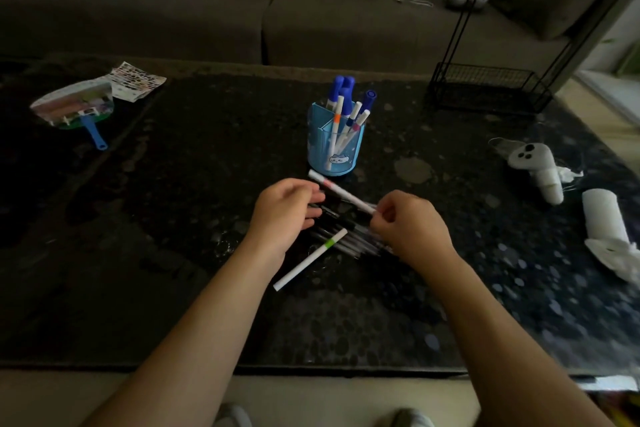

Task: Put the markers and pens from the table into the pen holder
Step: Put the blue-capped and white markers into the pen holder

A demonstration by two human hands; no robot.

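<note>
Both my hands are low over the dark surface (138, 253), just at 6 o'clock of the blue pen holder (335, 142). My right hand (408, 224) is clenched around one end of a white marker with a pink band (341, 191); the marker runs from my fingers toward 10 o'clock, its far end close to the holder's base, can't tell if it touches. My left hand (284, 215) is loosely curled, fingers pointing toward 3 o'clock over a cluster of dark pens (332, 215); can't tell whether it's gripping any. More clear-barrelled pens (356, 246) lie side by side between my two hands, partly hidden under the right one, count unclear. A white marker with a green band (310, 258) lies loose on the surface at 6 o'clock of the cluster, angled from 7 to 1 o'clock, touching neither hand. The holder stands upright with several blue-capped markers (343, 88) and thin white ones in it, leaning toward 1 o'clock. At 9 o'clock far off, a fan with a blue handle (74, 107). At 3 o'clock, white controllers (536, 166) near the surface edge.
</note>
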